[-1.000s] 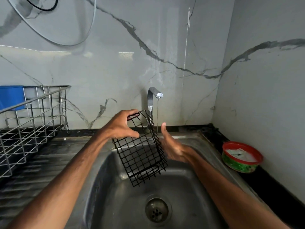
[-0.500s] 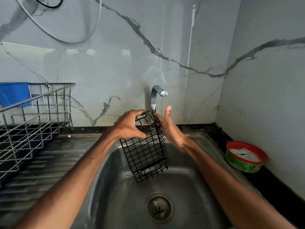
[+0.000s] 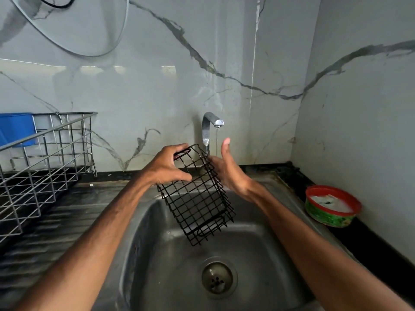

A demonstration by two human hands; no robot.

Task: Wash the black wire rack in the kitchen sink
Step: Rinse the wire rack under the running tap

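Note:
The black wire rack [image 3: 197, 205], a small grid basket, hangs tilted over the steel sink [image 3: 157, 254]. My left hand [image 3: 167, 166] grips its upper rim, fingers curled over the top and thumb on the front face. My right hand [image 3: 226, 169] lies flat against the rack's right side with straight fingers, thumb pointing up beside the thin stream of water falling from the chrome tap [image 3: 210, 129]. The drain [image 3: 216, 278] sits below the rack.
A metal dish drainer [image 3: 45, 162] with a blue container [image 3: 15, 129] stands on the ribbed draining board at the left. A red-rimmed green bowl [image 3: 332, 206] of soapy white stuff sits on the dark counter at the right. Marble walls close the corner behind.
My right hand has moved up from the rack's lower side to its upper right side, close to the stream. The left hand keeps its grip on the rim.

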